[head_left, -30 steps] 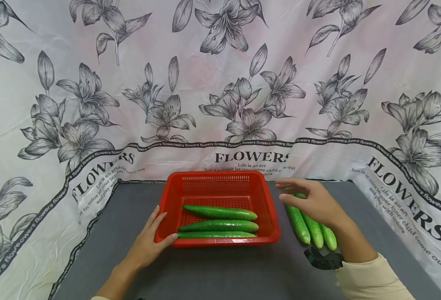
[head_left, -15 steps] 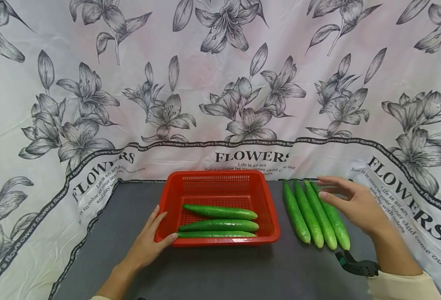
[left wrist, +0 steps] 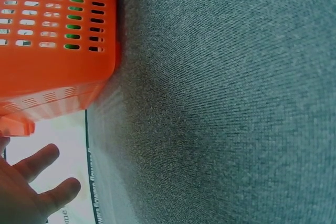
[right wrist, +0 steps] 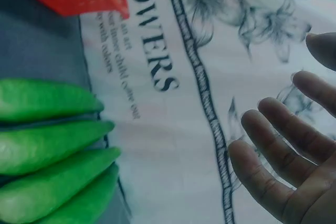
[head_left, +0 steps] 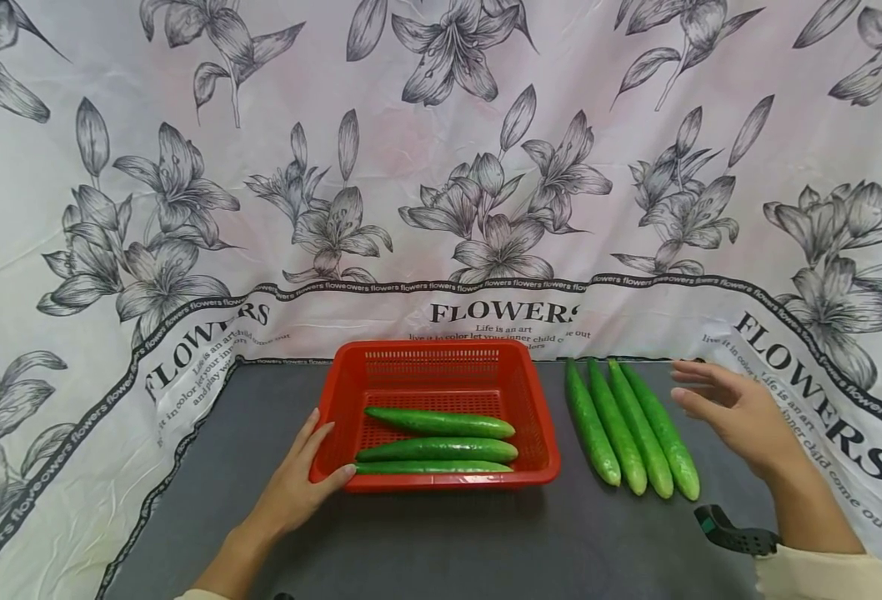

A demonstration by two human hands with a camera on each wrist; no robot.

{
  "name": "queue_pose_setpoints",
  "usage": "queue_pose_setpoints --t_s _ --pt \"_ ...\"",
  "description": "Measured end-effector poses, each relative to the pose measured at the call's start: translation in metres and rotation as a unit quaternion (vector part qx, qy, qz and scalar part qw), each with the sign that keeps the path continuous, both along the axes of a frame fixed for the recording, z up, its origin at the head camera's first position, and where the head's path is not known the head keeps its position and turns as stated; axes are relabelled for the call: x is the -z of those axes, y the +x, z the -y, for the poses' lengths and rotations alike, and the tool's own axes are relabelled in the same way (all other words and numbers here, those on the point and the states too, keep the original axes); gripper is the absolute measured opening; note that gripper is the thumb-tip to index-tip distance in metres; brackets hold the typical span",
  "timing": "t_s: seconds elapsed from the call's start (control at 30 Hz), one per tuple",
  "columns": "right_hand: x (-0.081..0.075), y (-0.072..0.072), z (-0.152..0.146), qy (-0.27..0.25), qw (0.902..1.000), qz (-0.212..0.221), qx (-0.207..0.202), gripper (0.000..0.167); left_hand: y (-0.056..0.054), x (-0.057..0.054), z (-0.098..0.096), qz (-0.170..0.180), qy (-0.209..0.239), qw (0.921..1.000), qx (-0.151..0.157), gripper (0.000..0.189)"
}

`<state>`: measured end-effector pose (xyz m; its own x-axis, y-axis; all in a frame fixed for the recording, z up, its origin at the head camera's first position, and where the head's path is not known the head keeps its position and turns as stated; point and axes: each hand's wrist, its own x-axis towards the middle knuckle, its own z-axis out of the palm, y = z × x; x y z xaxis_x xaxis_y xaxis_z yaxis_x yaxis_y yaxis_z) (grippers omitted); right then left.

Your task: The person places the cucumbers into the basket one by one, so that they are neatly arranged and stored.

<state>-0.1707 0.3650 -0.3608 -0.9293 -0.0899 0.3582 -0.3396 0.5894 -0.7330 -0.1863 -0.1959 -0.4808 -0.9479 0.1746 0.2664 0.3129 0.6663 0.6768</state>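
Note:
A red plastic basket [head_left: 441,481] with slotted walls stands on the grey table, and 3 green cucumbers [head_left: 437,450] lie crosswise in it. My left hand [head_left: 296,486] rests at the basket's left side, thumb at the front corner of the rim. Its fingers are spread and fairly straight in the left wrist view. To the right of the basket, several cucumbers [head_left: 639,433] lie side by side, their thin ends toward the back. My right hand [head_left: 744,417] hovers just right of this row, fingers spread and loosely bent, holding nothing. The right wrist view shows its fingers [right wrist: 278,161] apart from the cucumbers.
A white cloth [head_left: 486,250] printed with grey flowers and lettering hangs behind the table and along both sides. The grey tabletop [head_left: 441,542] extends in front of the basket. A black band [head_left: 737,533] sits at my right wrist.
My right hand has moved right, from over the cucumber row to beyond its right side, uncovering the cucumbers. My left hand and the basket have stayed in place.

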Motion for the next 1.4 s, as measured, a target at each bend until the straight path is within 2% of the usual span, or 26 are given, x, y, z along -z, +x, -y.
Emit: queue_pose_setpoints --t_s 0.23,0.57,0.73,1.03,1.4 --pt "0.019 -0.007 -0.018 -0.016 0.9987 0.041 0.027 0.048 -0.001 0.0 0.0 0.004 -0.001 1.0 0.0 0.075" --pt "0.046 -0.019 -0.042 -0.032 0.9936 0.106 0.026 0.055 0.0 -0.001 0.0 0.005 -0.001 1.0 -0.003 0.076" --pt "0.058 -0.027 -0.05 -0.025 0.9893 0.138 0.042 0.06 0.0 -0.001 -0.001 0.005 -0.001 1.0 -0.004 0.075" --pt "0.077 -0.039 -0.063 -0.016 0.9762 0.207 0.063 0.075 0.001 -0.001 -0.001 0.01 -0.001 0.9999 -0.004 0.075" --pt "0.09 -0.048 -0.067 -0.031 0.9553 0.289 0.051 0.08 0.0 -0.001 0.0 0.006 -0.005 1.0 -0.005 0.076"
